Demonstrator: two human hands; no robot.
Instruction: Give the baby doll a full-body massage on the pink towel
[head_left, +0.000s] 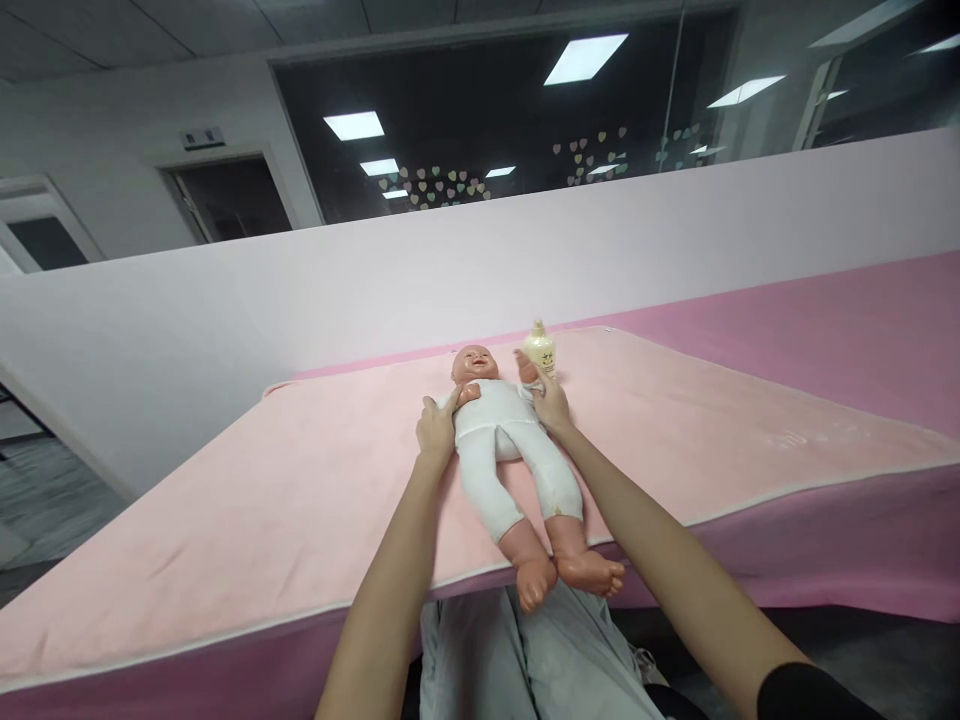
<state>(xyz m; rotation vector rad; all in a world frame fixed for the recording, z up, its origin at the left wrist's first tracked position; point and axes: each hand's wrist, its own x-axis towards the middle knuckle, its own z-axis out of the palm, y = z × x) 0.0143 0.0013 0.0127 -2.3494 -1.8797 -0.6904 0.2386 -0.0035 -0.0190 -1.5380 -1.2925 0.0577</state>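
A baby doll (pixel 495 405) in a white cloth suit lies on its back, head away from me, its bare feet reaching past the near edge. My left hand (pixel 437 428) holds the doll's arm on the left side, which is bent across the chest. On the other side my right hand (pixel 552 402) grips the doll's raised arm, with fingers partly hidden behind it. A pale yellow pump bottle (pixel 538 345) stands upright just behind my right hand. Under the doll a peach-pink towel (pixel 315 480) is spread out.
The towel covers a pink-clothed table (pixel 847 340). Behind it runs a low white partition (pixel 420 270), with a dark window (pixel 487 100) bearing heart stickers beyond. My legs in grey trousers (pixel 517 660) are close under the near edge.
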